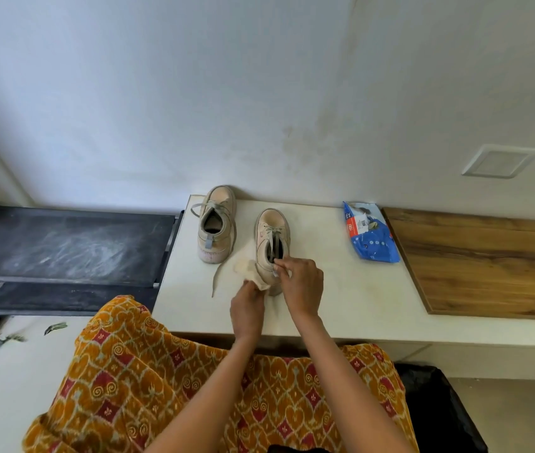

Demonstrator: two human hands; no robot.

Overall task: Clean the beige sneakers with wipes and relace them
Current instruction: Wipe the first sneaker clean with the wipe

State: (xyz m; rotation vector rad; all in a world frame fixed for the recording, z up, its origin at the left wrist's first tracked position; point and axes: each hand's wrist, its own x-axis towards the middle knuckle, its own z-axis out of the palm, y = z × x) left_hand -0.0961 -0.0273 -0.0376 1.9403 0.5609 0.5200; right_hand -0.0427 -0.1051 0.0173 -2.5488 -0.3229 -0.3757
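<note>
Right hand (302,282) grips and hides the sneaker (271,243) heel; left hand (248,308) pinches a wipe (248,269).

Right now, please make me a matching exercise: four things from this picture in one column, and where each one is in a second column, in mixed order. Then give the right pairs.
Things:
1. wipe
2. far sneaker
3. blue wipes packet
4. near sneaker

Places:
A. lying beside the wooden board
B. steadied at its heel end by the right hand
C. standing alone by the wall, one lace trailing over the white counter
D. held in the left hand, against the shoe's side

Pairs: 1-D, 2-C, 3-A, 4-B
</note>
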